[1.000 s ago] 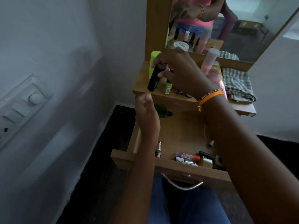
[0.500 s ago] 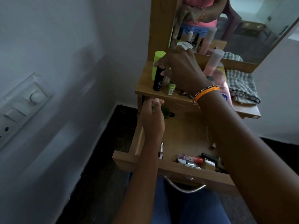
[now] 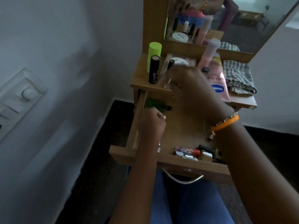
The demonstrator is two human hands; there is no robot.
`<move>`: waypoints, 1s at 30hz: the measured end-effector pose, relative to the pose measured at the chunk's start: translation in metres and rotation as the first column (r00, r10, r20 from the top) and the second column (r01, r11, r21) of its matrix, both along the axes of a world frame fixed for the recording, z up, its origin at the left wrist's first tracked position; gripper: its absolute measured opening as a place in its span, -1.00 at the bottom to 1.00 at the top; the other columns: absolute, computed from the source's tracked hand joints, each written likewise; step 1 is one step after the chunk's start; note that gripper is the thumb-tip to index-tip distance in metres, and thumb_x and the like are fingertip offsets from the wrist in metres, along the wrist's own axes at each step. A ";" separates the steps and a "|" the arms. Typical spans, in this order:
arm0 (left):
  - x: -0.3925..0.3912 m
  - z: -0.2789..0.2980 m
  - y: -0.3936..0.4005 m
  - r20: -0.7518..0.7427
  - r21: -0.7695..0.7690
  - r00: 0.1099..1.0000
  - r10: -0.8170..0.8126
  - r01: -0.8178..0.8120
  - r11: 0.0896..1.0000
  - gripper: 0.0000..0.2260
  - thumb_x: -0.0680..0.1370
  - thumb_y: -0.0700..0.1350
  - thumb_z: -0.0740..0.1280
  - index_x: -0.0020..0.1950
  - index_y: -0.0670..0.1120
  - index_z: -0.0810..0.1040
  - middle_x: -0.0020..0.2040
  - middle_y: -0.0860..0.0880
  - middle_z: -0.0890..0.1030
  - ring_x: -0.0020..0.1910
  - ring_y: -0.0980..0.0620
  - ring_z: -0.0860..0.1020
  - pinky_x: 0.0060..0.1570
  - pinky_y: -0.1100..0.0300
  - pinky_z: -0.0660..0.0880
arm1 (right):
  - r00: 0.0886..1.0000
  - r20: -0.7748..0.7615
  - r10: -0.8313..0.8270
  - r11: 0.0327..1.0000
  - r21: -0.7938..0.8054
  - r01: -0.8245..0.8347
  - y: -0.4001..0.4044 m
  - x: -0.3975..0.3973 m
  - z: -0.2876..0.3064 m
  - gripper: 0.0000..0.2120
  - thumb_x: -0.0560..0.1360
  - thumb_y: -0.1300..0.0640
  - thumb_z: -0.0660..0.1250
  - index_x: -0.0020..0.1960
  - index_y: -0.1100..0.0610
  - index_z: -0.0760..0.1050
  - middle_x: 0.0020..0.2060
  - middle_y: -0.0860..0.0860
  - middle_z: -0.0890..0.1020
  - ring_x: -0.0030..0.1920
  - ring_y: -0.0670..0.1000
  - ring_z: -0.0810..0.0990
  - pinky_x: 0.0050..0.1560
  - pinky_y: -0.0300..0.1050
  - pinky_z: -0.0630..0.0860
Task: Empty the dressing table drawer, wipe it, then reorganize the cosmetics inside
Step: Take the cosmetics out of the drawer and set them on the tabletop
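The wooden drawer is pulled out towards me. A dark green bottle lies at its back left corner. My left hand is curled into a fist right in front of that bottle, touching its near edge. My right hand, blurred, hovers over the tabletop's front edge with nothing seen in it. The black tube stands alone on the tabletop, left of that hand. Several small cosmetics lie along the drawer's front wall. A small capped item lies by my right wrist.
On the tabletop stand a lime-green canister, a slim clear tube, a white jar, a pink bottle and a Vaseline lotion bottle. A checked cloth lies at the right. The mirror is behind; the drawer handle is above my knees.
My right hand set the black tube upright on the tabletop, let it go and drew back towards me. My left hand went down into the drawer's back left, to the green bottle.
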State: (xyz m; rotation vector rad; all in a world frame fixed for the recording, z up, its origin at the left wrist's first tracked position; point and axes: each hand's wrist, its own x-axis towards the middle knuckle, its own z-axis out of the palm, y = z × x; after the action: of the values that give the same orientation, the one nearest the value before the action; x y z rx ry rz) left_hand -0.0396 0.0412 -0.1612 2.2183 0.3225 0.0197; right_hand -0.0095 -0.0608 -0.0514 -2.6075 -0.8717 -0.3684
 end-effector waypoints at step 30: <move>0.005 0.007 -0.005 0.019 -0.386 0.995 -0.100 0.100 0.917 -0.78 0.58 -0.25 0.21 0.21 -0.06 0.38 -0.12 0.13 0.48 -0.26 0.25 0.48 -0.37 0.41 0.44 | 0.929 -0.342 -0.138 0.969 0.149 0.198 -0.062 -0.025 0.002 -0.78 0.48 0.20 0.32 0.10 0.02 0.50 -0.15 -0.20 0.52 -0.16 -0.21 0.52 -0.16 -0.47 0.46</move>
State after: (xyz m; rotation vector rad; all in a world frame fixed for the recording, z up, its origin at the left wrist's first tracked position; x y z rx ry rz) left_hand -0.0345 0.0362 -0.1539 1.8376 0.1927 -0.0932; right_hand -0.0342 -0.1224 -0.0497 -2.4798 -0.4780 -0.0454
